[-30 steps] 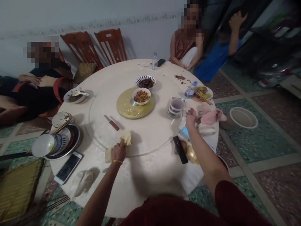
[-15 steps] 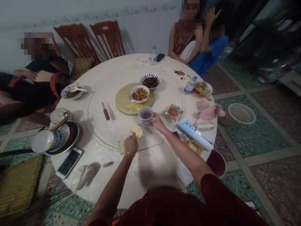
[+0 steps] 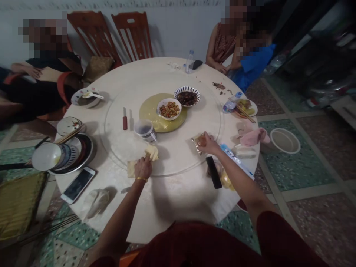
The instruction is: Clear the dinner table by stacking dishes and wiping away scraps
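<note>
My left hand (image 3: 143, 167) is closed on a pale yellow cloth (image 3: 151, 152), which lies bunched and partly flat on the front of the glass turntable (image 3: 178, 168). My right hand (image 3: 210, 144) has its fingers around a round brown cake in a shiny clear packet (image 3: 199, 142), at the turntable's right side. A round lidded plastic tub (image 3: 144, 129) with dark contents stands beyond my left hand. To its left lies a knife with a dark red handle (image 3: 125, 122).
Two food bowls, one white (image 3: 169, 109) and one striped (image 3: 187, 96), are by a yellow-green round board (image 3: 150, 105). Stacked bowls (image 3: 47, 156) and a phone (image 3: 78, 184) lie left. A black oblong object (image 3: 214, 172) and pink cloth (image 3: 253, 136) lie right. People sit across the table.
My right hand has let go of the plastic tub, now further left, and moved right onto the packet. My left hand and the cloth appear slightly further left as the view shifts.
</note>
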Motion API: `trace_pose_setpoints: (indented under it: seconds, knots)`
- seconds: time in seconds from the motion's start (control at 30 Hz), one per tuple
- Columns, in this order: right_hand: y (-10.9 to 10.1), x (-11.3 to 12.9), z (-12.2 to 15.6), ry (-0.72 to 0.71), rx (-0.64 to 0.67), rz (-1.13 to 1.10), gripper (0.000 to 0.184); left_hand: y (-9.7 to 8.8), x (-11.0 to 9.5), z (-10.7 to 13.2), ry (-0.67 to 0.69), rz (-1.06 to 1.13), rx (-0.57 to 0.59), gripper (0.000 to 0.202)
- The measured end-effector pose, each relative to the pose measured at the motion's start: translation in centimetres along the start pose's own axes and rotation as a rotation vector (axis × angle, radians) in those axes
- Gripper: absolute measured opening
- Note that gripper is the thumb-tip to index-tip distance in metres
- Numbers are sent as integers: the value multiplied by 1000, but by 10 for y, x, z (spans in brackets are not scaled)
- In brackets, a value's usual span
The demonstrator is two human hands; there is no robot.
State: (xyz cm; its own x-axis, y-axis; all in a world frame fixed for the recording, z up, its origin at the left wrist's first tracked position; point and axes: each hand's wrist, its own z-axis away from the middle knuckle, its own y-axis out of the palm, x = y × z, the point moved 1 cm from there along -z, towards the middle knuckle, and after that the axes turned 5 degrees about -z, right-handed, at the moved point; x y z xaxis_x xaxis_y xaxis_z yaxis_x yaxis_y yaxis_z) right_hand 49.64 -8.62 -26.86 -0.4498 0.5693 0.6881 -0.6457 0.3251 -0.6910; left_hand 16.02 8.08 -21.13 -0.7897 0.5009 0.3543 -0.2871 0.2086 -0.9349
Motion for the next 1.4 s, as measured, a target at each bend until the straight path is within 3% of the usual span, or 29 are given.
trace_pose_setpoints:
  seconds: [0.17,0.37,0.5,0.63,0.73,0.83,0.9,0.97,1.07,1.2,1.3,1.4]
  knots:
    - [31,35,-3,-69,-45,-86,90,-4,7,-1,-16,9,14,44]
    - [64,75,-16,29,6,-517,58,-4,9,2,-30,26,-2,44]
    - [95,125,-20,75,108,-783,49,5,7,29,-5,62,17,45]
    - [124,184,-17,31,97,-797,41,13,-2,56,68,123,-38,44]
    - [140,220,-14,11,65,-812,34,17,-6,52,126,176,-107,45]
    - [147,237,-19,-146,191,-891,47,23,-9,33,118,275,-169,43]
    - [138,223,-23,-233,228,-893,51,23,-12,22,87,372,-176,41]
    - [118,184,-24,-258,152,-854,44,16,-18,12,50,463,-145,39]
    - [72,90,-24,-125,-116,-681,35,-9,-33,-13,27,507,-108,40]
    - [17,-25,-28,115,-248,-278,42,-46,-62,-72,-48,350,-148,45]
    - [1,-66,-40,242,-229,-114,42,-52,-89,-103,-181,220,-84,46]
    - [-1,-76,-57,286,-206,-123,38,-39,-116,-99,-128,150,-26,46]
